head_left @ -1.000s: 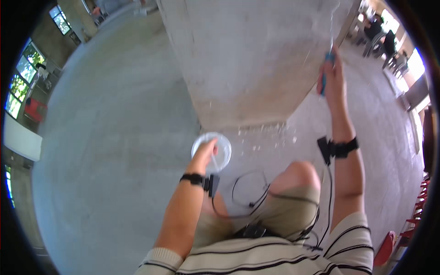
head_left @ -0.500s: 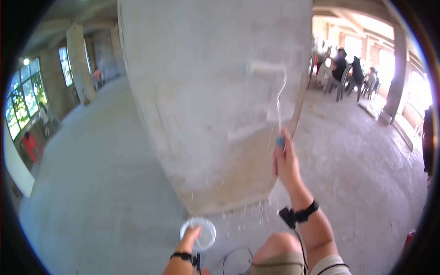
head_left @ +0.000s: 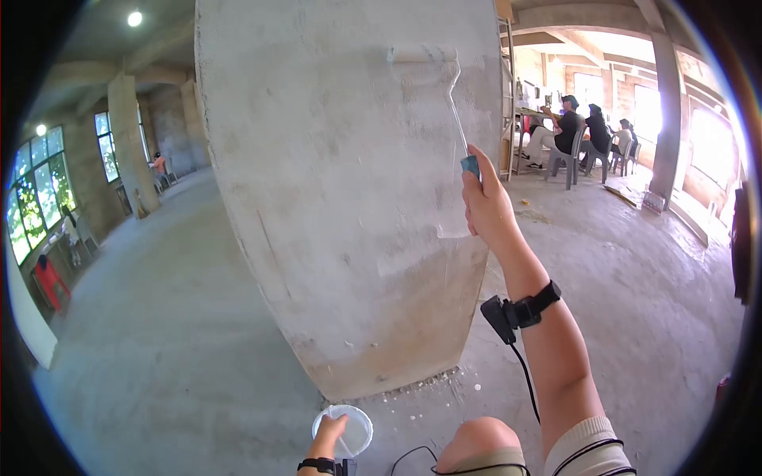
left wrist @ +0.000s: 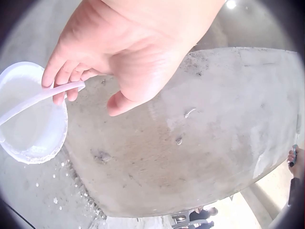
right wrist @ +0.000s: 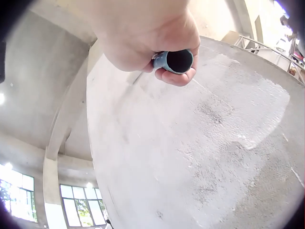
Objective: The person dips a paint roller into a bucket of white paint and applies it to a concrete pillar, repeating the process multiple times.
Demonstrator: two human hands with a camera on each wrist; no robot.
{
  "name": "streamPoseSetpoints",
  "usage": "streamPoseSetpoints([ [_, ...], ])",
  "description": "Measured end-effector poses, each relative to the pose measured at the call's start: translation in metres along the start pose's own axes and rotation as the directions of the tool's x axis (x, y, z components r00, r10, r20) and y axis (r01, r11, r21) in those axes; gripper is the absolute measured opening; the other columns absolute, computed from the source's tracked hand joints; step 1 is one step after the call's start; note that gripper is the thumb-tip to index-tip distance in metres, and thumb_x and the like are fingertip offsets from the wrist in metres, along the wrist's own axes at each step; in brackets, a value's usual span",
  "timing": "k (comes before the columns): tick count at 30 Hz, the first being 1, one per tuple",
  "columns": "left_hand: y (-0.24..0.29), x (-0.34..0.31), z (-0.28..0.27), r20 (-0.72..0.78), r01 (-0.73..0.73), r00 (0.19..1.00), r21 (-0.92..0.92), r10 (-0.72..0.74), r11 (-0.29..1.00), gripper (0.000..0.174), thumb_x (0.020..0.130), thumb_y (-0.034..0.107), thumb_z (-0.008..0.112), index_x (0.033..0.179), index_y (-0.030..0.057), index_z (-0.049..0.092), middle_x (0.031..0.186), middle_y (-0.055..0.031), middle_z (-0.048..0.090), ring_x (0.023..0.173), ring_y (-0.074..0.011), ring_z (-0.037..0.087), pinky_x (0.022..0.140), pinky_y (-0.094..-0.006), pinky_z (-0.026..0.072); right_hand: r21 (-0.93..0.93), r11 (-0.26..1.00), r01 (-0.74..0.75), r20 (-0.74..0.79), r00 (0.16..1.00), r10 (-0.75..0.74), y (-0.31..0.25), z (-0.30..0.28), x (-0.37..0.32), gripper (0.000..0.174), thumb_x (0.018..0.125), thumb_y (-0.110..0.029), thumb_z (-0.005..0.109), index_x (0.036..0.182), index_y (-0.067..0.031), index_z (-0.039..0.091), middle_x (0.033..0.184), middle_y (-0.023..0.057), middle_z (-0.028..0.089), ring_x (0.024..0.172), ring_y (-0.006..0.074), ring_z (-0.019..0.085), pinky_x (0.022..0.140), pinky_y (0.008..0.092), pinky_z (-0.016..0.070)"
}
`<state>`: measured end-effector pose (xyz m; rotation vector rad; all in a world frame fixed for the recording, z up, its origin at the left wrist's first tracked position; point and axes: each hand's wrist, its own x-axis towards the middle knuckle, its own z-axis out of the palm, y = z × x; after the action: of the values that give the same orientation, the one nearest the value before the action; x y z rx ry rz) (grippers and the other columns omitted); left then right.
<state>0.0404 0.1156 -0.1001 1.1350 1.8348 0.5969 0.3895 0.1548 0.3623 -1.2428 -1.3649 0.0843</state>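
My right hand [head_left: 490, 208] grips the blue handle of a paint roller [head_left: 470, 165]. The roller's pale sleeve [head_left: 421, 55] lies level against the upper part of a grey pillar [head_left: 341, 198], its thin bent wire frame running down to the handle. Seen in the right wrist view, the hollow blue handle end [right wrist: 163, 62] pokes out of the curled fingers. Low by the pillar's foot, my left hand [head_left: 329, 429] holds a white plastic bucket [head_left: 365, 432] by its bail. The fingers hook under the bail [left wrist: 35, 99], thumb apart from it; whitish liquid shows inside.
White crumbs [head_left: 413, 391] lie on the concrete floor along the pillar's base. Bent knees are below, with a black cable [head_left: 413, 451] nearby. People on grey chairs [head_left: 565, 163] sit at the back right. A red chair [head_left: 51, 282] stands far left.
The view has tilted up the pillar. The roller, first out of view above, now presses higher on the pillar than half a second ago. The left hand keeps hold of the bucket's bail.
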Motion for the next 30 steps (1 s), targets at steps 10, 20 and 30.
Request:
streamPoseSetpoints([
  [10,0.043,-0.05,-0.012,-0.317,-0.176,0.914,0.256,0.254,0.951,0.065,0.072,0.03,0.063,0.121,-0.0063,0.041,0.115,-0.0234,0.051,0.112,-0.0357,0.047,0.094,-0.0411,0.0377,0.034,0.976,-0.217,0.15,0.966,0.209,0.053,0.011,-0.093,0.044,0.09,-0.016,0.042,0.133,-0.0203,0.032,0.091,0.019,0.058,0.078,0.0292,0.059,0.072,0.0349,0.045],
  [20,0.24,-0.355,-0.169,-0.292,-0.841,0.105,-0.536,0.951,-0.071,0.059,0.09,0.051,0.027,0.133,0.0116,0.03,0.135,-0.0142,0.014,0.124,-0.0353,0.01,0.102,-0.0566,0.0032,0.025,0.988,-0.153,0.107,0.983,0.15,0.06,0.01,-0.093,0.043,0.09,-0.016,0.042,0.132,-0.0203,0.034,0.082,0.0141,0.056,0.07,0.0228,0.057,0.067,0.032,0.0451],
  [30,0.236,-0.395,-0.164,-0.352,-0.644,-0.153,-0.674,0.924,-0.363,0.047,0.094,0.039,0.025,0.135,0.0185,0.034,0.146,0.0075,-0.016,0.125,-0.0265,-0.036,0.099,-0.0543,-0.021,0.168,0.961,-0.22,0.131,0.971,0.199,0.047,0.009,-0.098,0.043,0.09,-0.014,0.041,0.132,-0.0209,0.034,0.058,-0.0003,0.042,0.041,0.0079,0.039,0.037,0.0245,0.0348],
])
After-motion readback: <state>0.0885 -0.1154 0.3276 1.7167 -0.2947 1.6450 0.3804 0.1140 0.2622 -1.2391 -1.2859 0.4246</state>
